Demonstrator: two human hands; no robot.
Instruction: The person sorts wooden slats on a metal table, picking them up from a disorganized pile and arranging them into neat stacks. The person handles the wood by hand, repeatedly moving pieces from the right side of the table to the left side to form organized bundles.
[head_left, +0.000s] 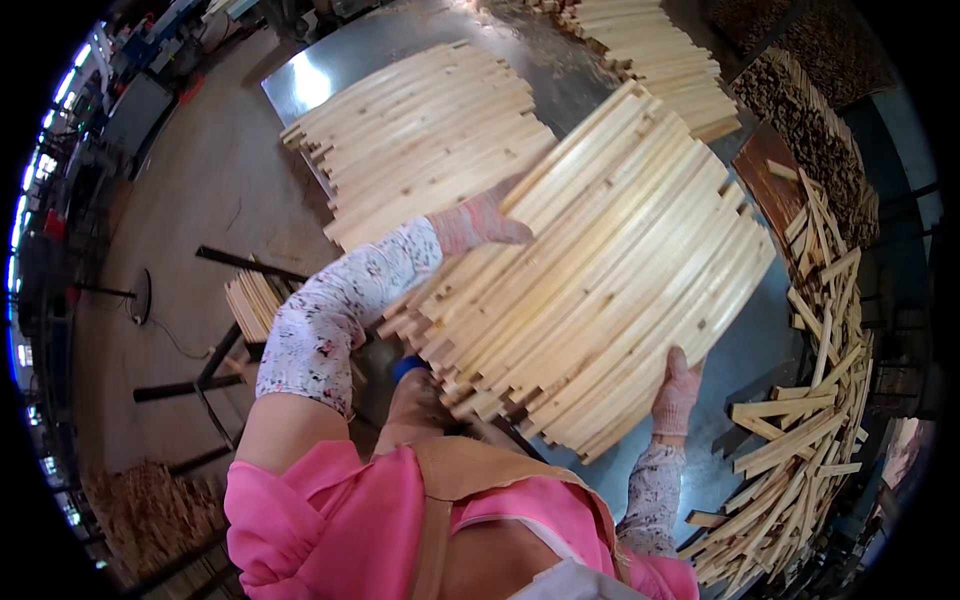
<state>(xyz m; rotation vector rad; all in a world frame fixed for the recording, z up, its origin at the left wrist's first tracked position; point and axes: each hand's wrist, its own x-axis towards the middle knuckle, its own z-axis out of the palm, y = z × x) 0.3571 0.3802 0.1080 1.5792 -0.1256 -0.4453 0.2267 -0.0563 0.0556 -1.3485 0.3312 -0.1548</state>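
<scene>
Pine slat row (610,270), many pale sticks laid side by side, sits before the person above the metal tabletop (655,462); its lower-left ends project past the table edge, over the legs; whether its underside touches the tabletop cannot be told. The left hand (478,222) grips the upper-left edge of the row, thumb laid on the top face, fingers hidden from view; the right hand (677,390) holds the opposite, lower-right edge, thumb up against the outer slats, remaining fingers mostly concealed beneath; the hands are thus spread wide, the row between them.

Slat ends are uneven at both sides, stepped and notched; knots and one dark spot mark the top face. A second slat row (430,130) lies at upper left, its near right portion covered by the held row and left hand; a third row (660,60) lies at upper right, cut off by the top border. Glare washes out part of the table's far-left corner.

A strip of tabletop separates the held row from the loose slat heap (790,500) at right; the heap's outer limit fades into the dark lens rim; at left, floor (200,200) extends to a black metal stand (250,264); machinery beyond is too small to identify.
</scene>
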